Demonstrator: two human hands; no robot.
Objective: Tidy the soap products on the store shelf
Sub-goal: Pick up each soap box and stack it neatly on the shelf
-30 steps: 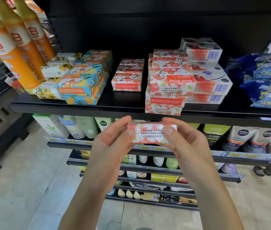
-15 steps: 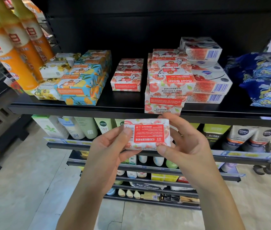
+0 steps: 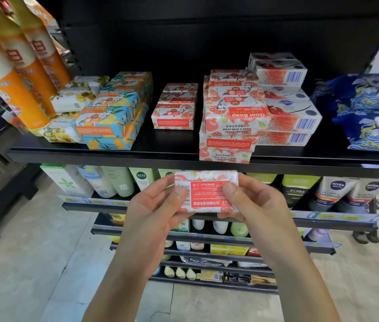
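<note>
A black shelf [image 3: 137,156] spans the middle of the frame. Orange bottles [image 3: 16,89] stand at its upper left. Beside them lie blue-and-yellow soap boxes [image 3: 111,119], and right of centre sits an uneven stack of pomegranate soaps [image 3: 232,122]. Just below the shelf edge, at frame centre, the left hand [image 3: 153,212] and right hand [image 3: 253,205] grip a pomegranate soap bar [image 3: 207,191] by its ends, thumbs pressed on its red label.
</note>
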